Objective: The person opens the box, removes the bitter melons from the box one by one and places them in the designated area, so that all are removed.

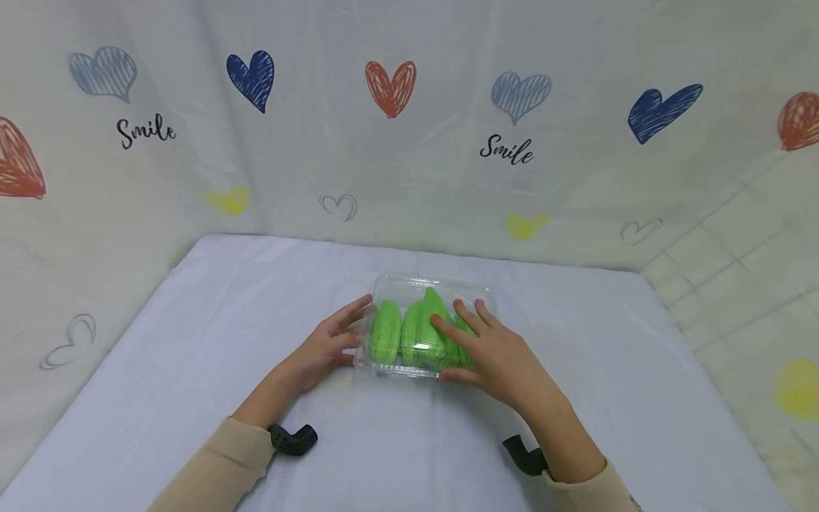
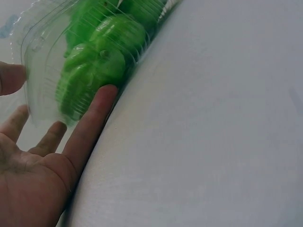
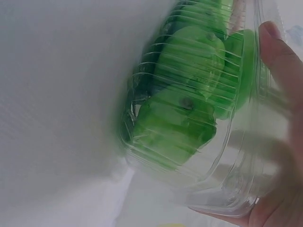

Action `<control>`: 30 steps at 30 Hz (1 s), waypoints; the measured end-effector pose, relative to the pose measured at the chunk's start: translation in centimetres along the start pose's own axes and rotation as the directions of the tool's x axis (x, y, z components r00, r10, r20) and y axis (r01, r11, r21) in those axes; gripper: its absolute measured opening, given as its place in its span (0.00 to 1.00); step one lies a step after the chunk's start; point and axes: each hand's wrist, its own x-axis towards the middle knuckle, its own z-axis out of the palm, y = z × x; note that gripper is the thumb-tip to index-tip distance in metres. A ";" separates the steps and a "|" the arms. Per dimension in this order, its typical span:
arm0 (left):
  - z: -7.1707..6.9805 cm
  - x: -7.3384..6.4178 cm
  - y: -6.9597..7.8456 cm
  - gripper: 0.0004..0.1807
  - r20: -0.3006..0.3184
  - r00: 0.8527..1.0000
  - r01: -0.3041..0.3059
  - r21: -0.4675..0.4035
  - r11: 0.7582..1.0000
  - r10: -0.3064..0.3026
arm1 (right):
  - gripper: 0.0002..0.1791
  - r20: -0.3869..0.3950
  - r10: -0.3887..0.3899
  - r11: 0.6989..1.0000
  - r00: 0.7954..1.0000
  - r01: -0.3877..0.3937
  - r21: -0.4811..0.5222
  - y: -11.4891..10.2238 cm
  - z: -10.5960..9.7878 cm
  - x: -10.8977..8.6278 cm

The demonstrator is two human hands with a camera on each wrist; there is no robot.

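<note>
A clear plastic box (image 1: 399, 370) stands on the white cloth in the middle of the head view. Several green, ridged, fruit-like pieces (image 1: 386, 334) lie inside it; their exact kind is hard to tell. My left hand (image 1: 323, 352) is at the box's left side, fingers spread and fairly straight. In the left wrist view, one long finger (image 2: 90, 125) touches the box low down, beside a green piece (image 2: 109, 66). Across the right part of the box lies my right hand (image 1: 495, 352), fingers spread. The right wrist view shows the right thumb (image 3: 277, 47) by the box's upper edge.
A white cloth (image 1: 358, 455) covers the table. Behind it hangs a pale sheet (image 1: 435, 185) printed with hearts and "Smile". Each wrist wears a black curved device (image 1: 294, 441) near a beige sleeve (image 1: 214, 469).
</note>
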 end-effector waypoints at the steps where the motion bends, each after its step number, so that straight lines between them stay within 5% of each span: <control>1: 0.0 0.1 0.0 0.41 0.003 1.000 0.000 0.004 1.000 0.000 | 0.48 0.000 0.002 1.000 1.000 -0.002 0.002 0.1 0.0 0.0; 30: 0.2 0.1 0.2 0.38 -0.021 1.000 0.012 0.008 1.000 -0.012 | 0.45 -0.001 -0.034 0.993 0.999 0.034 0.116 1.8 -0.1 -0.3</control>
